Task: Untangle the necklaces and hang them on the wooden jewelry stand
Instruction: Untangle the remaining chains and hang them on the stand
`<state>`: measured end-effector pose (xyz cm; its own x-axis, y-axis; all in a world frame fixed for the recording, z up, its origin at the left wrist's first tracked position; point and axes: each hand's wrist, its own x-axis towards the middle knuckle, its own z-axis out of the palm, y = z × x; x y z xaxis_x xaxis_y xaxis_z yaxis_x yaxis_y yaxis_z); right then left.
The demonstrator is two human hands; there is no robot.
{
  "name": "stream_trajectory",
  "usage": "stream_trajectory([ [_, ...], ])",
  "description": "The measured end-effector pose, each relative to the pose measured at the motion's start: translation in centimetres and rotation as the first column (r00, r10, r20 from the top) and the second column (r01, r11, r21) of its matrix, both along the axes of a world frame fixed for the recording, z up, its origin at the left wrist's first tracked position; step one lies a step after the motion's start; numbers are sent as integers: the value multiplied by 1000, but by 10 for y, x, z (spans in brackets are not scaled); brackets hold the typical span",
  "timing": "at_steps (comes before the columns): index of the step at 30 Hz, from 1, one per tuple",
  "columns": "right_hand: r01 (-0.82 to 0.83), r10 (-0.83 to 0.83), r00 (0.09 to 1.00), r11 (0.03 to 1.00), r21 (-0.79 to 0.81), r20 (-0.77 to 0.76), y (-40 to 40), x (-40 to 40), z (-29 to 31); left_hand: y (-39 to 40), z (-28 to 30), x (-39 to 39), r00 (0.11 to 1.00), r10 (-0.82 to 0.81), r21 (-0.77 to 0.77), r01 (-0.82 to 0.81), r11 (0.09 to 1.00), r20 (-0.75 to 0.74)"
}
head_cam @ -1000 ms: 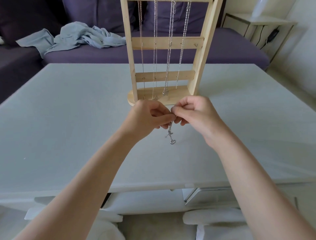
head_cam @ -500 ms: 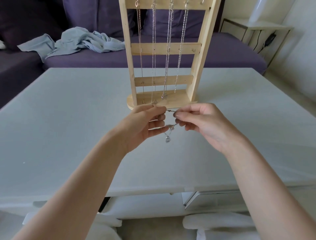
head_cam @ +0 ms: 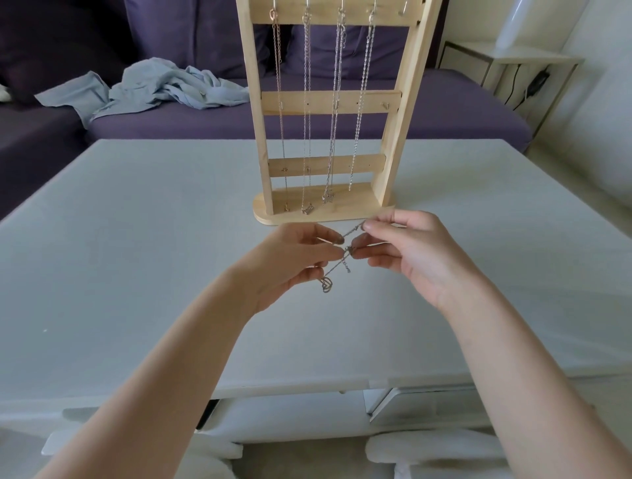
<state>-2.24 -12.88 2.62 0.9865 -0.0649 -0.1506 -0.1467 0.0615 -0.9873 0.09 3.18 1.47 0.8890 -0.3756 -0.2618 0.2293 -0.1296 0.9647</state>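
Left hand point(head_cam: 290, 263) and right hand point(head_cam: 410, 253) fingers pinching tangled necklace point(head_cam: 337, 266), before wooden stand point(head_cam: 325, 208)

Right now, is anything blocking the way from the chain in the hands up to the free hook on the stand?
Nothing visible does. The chain hangs pinched between both hands, in front of the stand; the free hook is top right.

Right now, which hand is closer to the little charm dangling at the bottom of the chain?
The left hand. The charm hangs just beside its lower curled fingers. The right hand pinches the chain higher up and sits farther off to the charm's right.
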Motion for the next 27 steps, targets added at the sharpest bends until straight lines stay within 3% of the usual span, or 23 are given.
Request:
stream_trajectory([
  [4, -15, 19, 999, 994, -104, 33, 2, 1, -2, -3, -1, -1, 999, -15, 124, 11, 992, 31],
  [7, -37, 42, 998, 995, -97, 56, 3, 2, -2, -2, -1, -1, 998, 35, 143, -41, 989, 42],
  [12, -100, 106, 993, 990, -95, 59, 9, 2, -5, -1, 1, -2, 992, 108, 78, -113, 991, 60],
  [20, -64, 70, 996, 992, -106, 51, 11, 5, -6, -1, 5, -6, 992, 129, -63, -129, 990, -3],
  [27, 24, -18, 999, 990, -140, 42, 3, 6, -6, 9, 10, 2, 958, 285, -111, -284, 952, -5],
])
